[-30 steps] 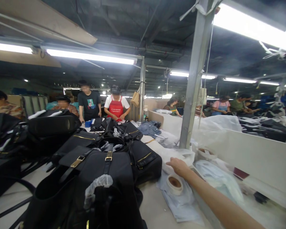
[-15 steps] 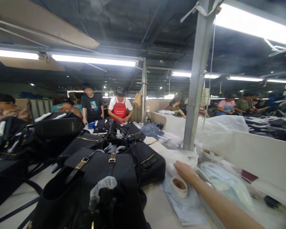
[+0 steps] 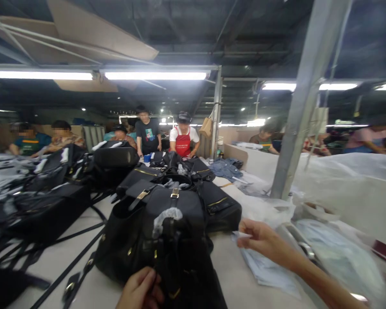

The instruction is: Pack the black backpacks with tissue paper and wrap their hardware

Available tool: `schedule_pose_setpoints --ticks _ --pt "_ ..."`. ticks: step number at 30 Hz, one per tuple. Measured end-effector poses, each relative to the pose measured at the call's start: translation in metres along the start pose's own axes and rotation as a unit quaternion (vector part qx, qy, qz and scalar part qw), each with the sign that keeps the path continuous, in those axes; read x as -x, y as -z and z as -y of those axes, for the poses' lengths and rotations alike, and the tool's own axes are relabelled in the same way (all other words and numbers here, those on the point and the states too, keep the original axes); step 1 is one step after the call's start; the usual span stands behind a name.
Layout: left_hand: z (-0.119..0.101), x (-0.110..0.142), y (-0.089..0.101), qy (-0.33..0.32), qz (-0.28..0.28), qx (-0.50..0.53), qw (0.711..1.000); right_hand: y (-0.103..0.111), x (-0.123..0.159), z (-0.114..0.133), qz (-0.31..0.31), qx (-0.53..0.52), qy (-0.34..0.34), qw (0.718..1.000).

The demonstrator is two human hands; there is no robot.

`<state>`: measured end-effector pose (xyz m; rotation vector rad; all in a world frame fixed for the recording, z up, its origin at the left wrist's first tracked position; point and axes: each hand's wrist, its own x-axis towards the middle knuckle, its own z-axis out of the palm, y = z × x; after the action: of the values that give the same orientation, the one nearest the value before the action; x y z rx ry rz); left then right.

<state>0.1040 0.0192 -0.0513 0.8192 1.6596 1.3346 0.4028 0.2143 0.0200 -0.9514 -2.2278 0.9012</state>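
Note:
A black backpack point(image 3: 176, 206) with gold buckles and zips sits in front of me, its handle wrapped in crinkled clear plastic point(image 3: 167, 219). My left hand point(image 3: 143, 288) is at its near side, with curled fingers closed on the black fabric. To the right of the bag, my right hand point(image 3: 260, 240) pinches a small whitish, thin piece point(image 3: 242, 235); whether it is paper or film I cannot tell. Below that hand lie pale bluish plastic bags point(image 3: 270, 272) in a flat stack.
More black bags point(image 3: 51, 206) with loose straps crowd the left of the table point(image 3: 83, 253). A metal post point(image 3: 296, 103) rises at the right, beside a low white partition point(image 3: 350, 193). Several people work beyond, one in a red apron point(image 3: 182, 143).
The view has turned left. My left hand has come in at the backpack. My right hand has moved from beside the tape roll, now hidden, towards the bag, holding the whitish piece.

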Motion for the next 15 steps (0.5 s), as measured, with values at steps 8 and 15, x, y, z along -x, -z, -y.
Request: schedule_pose_setpoints --ticks 8,15 --pt "-0.026 0.072 -0.006 -0.224 -0.197 -0.194 0.934 -0.132 0.047 0.101 0.028 0.203 0.207 0.957" --pt "-0.012 0.087 -0.022 -0.229 -0.132 -0.026 0.964 -0.182 0.051 0.115 -0.074 0.268 0.306 0.911"
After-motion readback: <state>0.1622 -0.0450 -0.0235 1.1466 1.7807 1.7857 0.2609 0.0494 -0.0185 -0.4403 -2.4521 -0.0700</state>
